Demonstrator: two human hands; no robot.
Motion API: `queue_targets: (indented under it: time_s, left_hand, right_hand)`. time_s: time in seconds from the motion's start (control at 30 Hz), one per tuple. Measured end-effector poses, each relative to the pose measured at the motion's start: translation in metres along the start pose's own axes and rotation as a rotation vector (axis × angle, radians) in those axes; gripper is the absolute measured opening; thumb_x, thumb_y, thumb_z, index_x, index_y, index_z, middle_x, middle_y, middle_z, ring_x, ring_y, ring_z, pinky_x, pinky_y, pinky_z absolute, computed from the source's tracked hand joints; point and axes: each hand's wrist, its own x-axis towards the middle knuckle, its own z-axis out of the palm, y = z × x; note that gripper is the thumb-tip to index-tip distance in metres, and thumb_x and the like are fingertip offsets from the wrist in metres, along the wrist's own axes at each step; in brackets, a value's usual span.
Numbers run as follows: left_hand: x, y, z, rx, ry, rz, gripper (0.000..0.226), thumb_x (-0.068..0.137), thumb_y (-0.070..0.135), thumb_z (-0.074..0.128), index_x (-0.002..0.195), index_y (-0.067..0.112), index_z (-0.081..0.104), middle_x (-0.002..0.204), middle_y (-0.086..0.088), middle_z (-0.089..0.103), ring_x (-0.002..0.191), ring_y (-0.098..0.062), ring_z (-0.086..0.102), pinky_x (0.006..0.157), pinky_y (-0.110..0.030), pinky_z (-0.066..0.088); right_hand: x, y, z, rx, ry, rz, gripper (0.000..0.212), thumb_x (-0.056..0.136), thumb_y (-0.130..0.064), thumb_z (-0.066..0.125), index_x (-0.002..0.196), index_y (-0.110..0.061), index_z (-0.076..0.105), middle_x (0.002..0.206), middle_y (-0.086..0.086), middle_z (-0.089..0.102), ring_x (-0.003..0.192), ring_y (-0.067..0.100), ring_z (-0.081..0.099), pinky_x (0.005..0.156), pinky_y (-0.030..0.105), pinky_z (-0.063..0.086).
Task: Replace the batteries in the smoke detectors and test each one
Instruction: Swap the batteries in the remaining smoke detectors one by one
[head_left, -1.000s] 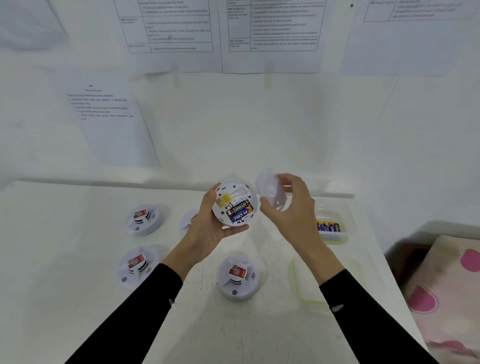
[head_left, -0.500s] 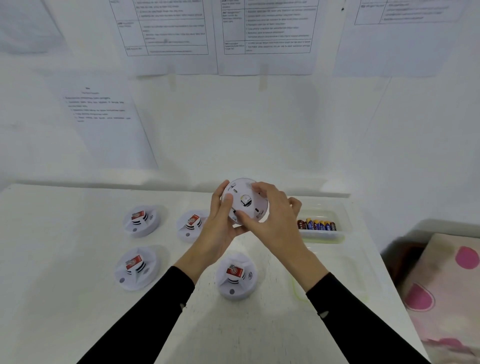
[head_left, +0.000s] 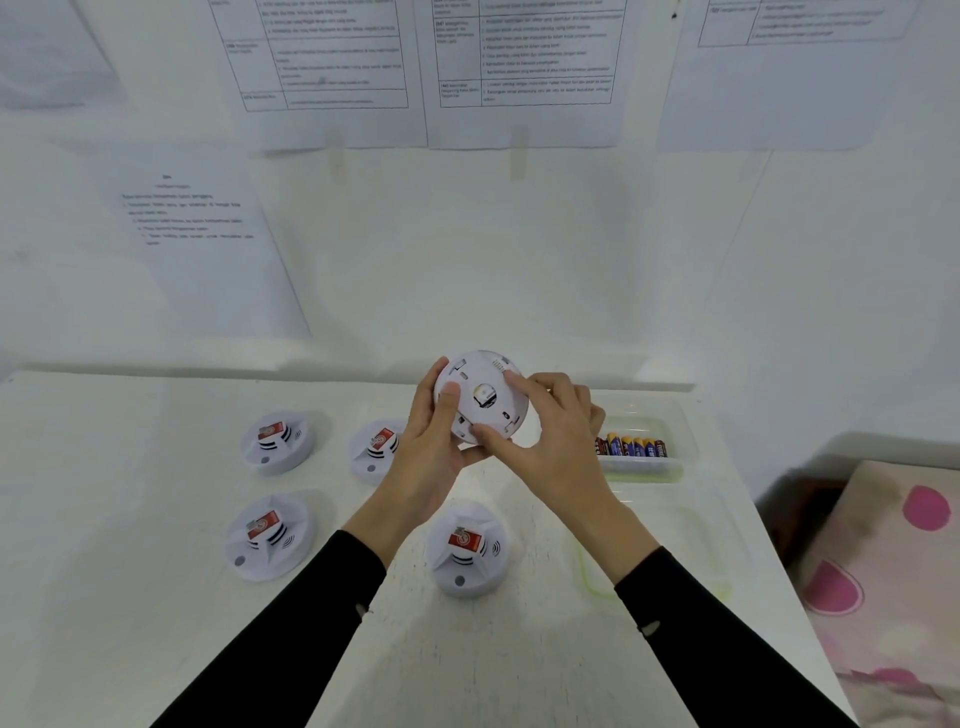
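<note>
My left hand (head_left: 426, 457) cups the round white plastic smoke detector (head_left: 480, 400) from the side, thumb pressed on its back cover, up over the white table (head_left: 130, 519). My right hand (head_left: 550, 447) pinches that detector's rim between thumb and fingers. Just right of it, a clear plastic tray (head_left: 675, 467) holds a row of batteries (head_left: 631, 446). Below it sits a red-labelled white detector (head_left: 467, 551); three more lie to the left.

The held detector (head_left: 480, 400) is up over the table (head_left: 104, 519), left hand (head_left: 426, 452) and right hand (head_left: 550, 436) gripping its two sides. Left of it, on the table, lie the far detectors (head_left: 277, 441). Nearer the person lie the near detectors (head_left: 467, 545), one straight before it. Right of it, a tray (head_left: 644, 470) holds batteries (head_left: 631, 446).
</note>
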Motion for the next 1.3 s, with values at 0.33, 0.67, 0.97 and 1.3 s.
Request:
queue_targets:
  time_s: [0.33,0.67,0.97,1.3]
  left_hand:
    - [-0.001,-0.002,0.008,-0.017,0.012,0.012,0.047,0.097,0.031,0.050,0.141,0.016,0.045,0.135,-0.011,0.060,0.117,-0.035,0.064,0.088,-0.058,0.056]
    - [-0.002,0.013,-0.002,-0.150,-0.178,-0.094,0.037,0.099,0.028,0.054,0.132,0.013,0.045,0.142,-0.021,0.052,0.125,-0.041,0.056,0.099,-0.065,0.045]
    - [0.002,0.019,0.008,-0.173,-0.180,-0.148,0.045,0.096,0.046,0.050,0.137,0.028,0.050,0.136,-0.010,0.061,0.119,-0.034,0.062,0.095,-0.058,0.051]
    - [0.004,0.009,0.021,-0.236,-0.067,-0.054,0.035,0.105,0.034,0.041,0.137,0.023,0.051,0.134,-0.016,0.061,0.109,-0.028,0.068,0.083,-0.041,0.059]
  right_hand:
    - [-0.005,-0.004,0.005,-0.086,0.110,0.061,0.063,0.072,-0.070,0.057,0.120,-0.031,0.061,0.113,-0.009,0.054,0.104,0.012,0.047,0.088,0.028,0.020]
    - [0.006,-0.001,-0.006,0.077,0.053,-0.047,0.057,0.069,-0.059,0.070,0.119,-0.032,0.059,0.113,-0.014,0.051,0.107,0.004,0.049,0.094,0.027,0.027]
    - [0.009,-0.006,-0.013,0.003,0.032,-0.077,0.059,0.070,-0.067,0.064,0.118,-0.034,0.060,0.112,-0.014,0.049,0.108,0.007,0.043,0.093,0.031,0.030]
    - [0.008,-0.013,-0.001,-0.254,0.297,-0.102,0.061,0.065,-0.071,0.064,0.097,-0.019,0.068,0.098,-0.004,0.064,0.090,0.020,0.058,0.082,0.040,0.031]
